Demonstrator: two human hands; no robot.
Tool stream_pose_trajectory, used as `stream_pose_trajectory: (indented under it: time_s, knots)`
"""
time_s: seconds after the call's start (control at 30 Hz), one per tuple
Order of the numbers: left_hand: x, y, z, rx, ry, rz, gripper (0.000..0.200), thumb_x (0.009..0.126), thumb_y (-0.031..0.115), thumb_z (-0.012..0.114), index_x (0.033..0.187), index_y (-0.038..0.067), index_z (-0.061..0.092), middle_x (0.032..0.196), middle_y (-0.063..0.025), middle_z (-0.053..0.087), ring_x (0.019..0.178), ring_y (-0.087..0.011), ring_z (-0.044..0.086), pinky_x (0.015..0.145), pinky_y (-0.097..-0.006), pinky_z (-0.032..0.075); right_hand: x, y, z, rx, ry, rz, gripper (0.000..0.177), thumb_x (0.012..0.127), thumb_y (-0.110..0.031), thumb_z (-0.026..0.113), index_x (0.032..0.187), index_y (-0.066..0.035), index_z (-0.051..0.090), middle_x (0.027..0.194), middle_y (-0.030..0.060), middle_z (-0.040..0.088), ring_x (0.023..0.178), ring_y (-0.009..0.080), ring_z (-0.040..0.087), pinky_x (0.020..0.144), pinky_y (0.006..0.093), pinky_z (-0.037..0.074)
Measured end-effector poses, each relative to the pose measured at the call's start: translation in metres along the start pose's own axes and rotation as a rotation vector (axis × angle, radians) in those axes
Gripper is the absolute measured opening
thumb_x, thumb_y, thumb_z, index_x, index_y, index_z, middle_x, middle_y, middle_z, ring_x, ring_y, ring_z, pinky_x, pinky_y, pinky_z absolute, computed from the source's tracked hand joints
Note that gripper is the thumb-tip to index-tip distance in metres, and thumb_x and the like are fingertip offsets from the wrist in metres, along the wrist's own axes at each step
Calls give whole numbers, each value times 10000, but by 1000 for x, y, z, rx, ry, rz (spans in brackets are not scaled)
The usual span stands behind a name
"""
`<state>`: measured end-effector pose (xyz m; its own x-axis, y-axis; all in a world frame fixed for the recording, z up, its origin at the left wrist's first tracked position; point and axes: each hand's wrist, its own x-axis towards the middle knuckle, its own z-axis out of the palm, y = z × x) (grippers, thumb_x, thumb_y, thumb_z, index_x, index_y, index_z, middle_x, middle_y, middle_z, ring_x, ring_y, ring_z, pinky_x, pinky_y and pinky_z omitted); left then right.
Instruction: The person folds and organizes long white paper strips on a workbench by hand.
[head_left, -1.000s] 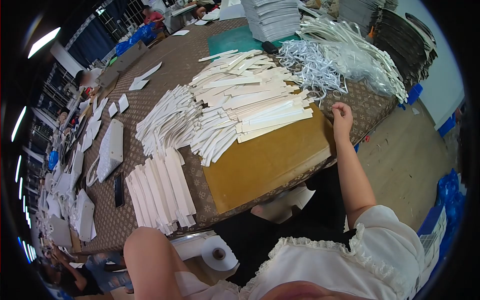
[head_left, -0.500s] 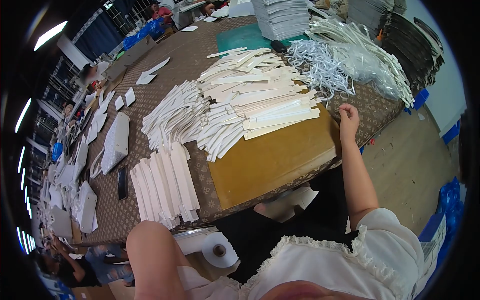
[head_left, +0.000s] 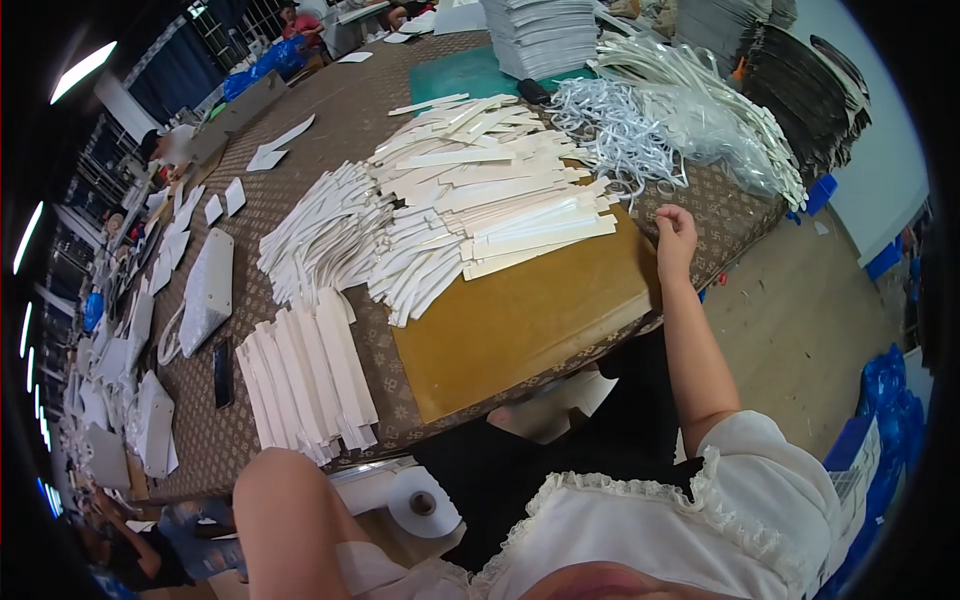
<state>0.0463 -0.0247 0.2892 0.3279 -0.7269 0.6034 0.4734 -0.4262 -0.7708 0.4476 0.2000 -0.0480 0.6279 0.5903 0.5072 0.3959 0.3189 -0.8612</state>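
My right hand (head_left: pixel 676 240) is at the right edge of the brown board (head_left: pixel 530 330), its fingers curled in and pressed together. Nothing shows in its grasp. My left arm (head_left: pixel 288 520) is bent at the lower left, with its hand out of sight. Just beyond the board, and partly on it, spreads a heap of cream and white strips (head_left: pixel 500 185). Thinner white strips (head_left: pixel 325 225) bunch up to its left. Nearer to me, wider pale strips (head_left: pixel 305 375) lie side by side in a row.
White cord loops (head_left: pixel 620 130) and a plastic bag (head_left: pixel 705 130) lie at the back right, near a tall stack of sheets (head_left: pixel 540 40). Left of the strips are a phone (head_left: pixel 223 375) and a white quilted bag (head_left: pixel 208 285). A white roll (head_left: pixel 424 502) sits below the table edge.
The whole view has shifted a little, so the table and strips appear farther left. My right hand keeps about the same place beside the board.
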Motion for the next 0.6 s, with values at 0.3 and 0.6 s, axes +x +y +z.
stream_pose_trajectory:
  time_s: [0.3, 0.6]
  knots:
    - [-18, 38, 11, 32, 364, 22, 471, 980, 300, 466, 1390, 72, 427, 1455, -119, 422, 1354, -277, 362, 1097, -517, 285, -1, 0, 1, -2, -8, 41, 86, 853, 18, 591, 926, -21, 615, 984, 15, 595, 891, 95, 549, 812, 232, 435]
    - [-44, 37, -12, 1752, -84, 220, 403, 992, 267, 470, 1346, 75, 490, 1396, -152, 470, 1323, -292, 403, 1035, -531, 362, -2, 2, 2, -31, 14, 39, 81, 849, 15, 591, 915, -25, 614, 984, 19, 578, 897, 113, 553, 814, 241, 439]
